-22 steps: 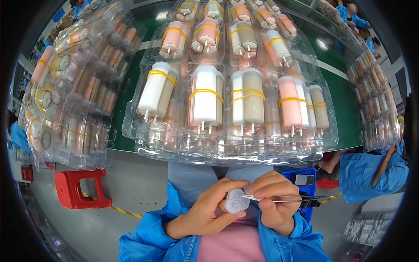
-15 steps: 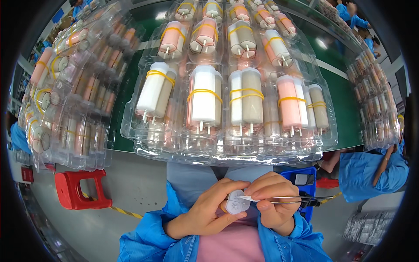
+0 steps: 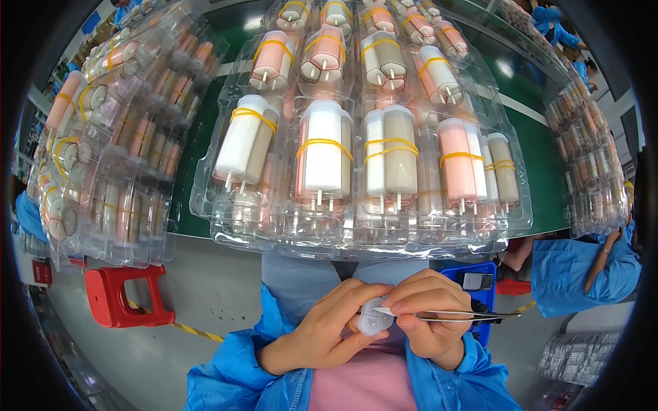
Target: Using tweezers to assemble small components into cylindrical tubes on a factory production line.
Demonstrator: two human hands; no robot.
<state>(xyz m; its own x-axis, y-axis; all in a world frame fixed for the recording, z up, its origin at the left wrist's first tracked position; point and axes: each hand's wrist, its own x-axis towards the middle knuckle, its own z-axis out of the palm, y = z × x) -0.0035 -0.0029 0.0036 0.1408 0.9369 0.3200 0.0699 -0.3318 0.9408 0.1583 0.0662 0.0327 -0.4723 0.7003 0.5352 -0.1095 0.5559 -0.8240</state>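
Close to my body, my left hand (image 3: 319, 335) is closed around a pale, three-lobed plastic end piece (image 3: 370, 325), its marked face turned up and toward the right. Whatever lies behind that piece is mostly covered by my fingers. In a pinch grip, my right hand (image 3: 433, 312) holds metal tweezers (image 3: 473, 316), whose handle end sticks out to the right. The light-coloured tip reaches the upper right part of the end piece; whether it touches there is too small to tell.
Ahead, a stack of clear plastic trays (image 3: 288, 236) carries pink, white and grey tube bundles (image 3: 322, 151) with yellow rubber bands. More filled trays (image 3: 127, 198) stand at left. A blue bin (image 3: 488, 291), a red stool (image 3: 113, 296) and a person in blue (image 3: 572, 274) are nearby.
The tweezers have turned slightly in my right hand, and their handle end looks different. The end piece has tilted a little. My left hand stays nearly in place.
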